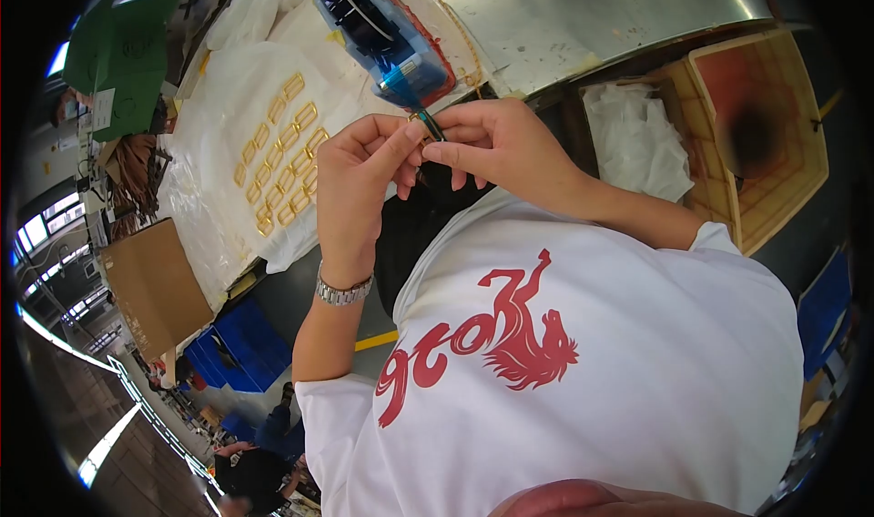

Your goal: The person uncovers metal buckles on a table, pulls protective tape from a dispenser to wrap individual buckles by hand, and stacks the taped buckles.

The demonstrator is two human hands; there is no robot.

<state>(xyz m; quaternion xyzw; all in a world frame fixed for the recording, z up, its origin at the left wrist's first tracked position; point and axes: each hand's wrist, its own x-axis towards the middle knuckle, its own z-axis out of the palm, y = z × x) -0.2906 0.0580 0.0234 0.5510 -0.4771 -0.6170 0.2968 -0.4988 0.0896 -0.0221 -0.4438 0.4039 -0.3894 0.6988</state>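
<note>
My left hand [369, 157], with a metal watch [344, 288] on its wrist, pinches a small gold-coloured piece [414, 117] between thumb and fingertips. Close against it, my right hand [482, 139] has its thumb and fingers closed on a narrow dark, shiny strip [429, 126], which looks like tape. The fingertips of both hands nearly meet and partly hide these things. Just beyond them stands a blue tape dispenser [435, 59] with a dark roll [360, 15] and bluish film at its front end. Left of my hands, several gold rectangular frames [289, 137] lie in rows.
White plastic sheeting [218, 89] covers the table under the frames. A metal tabletop [583, 25] extends to the right. Below it are crumpled white plastic [637, 135] and a wooden box [774, 135]. A cardboard box [155, 285] and blue bins [241, 349] stand at left; another person [250, 476] is farther off.
</note>
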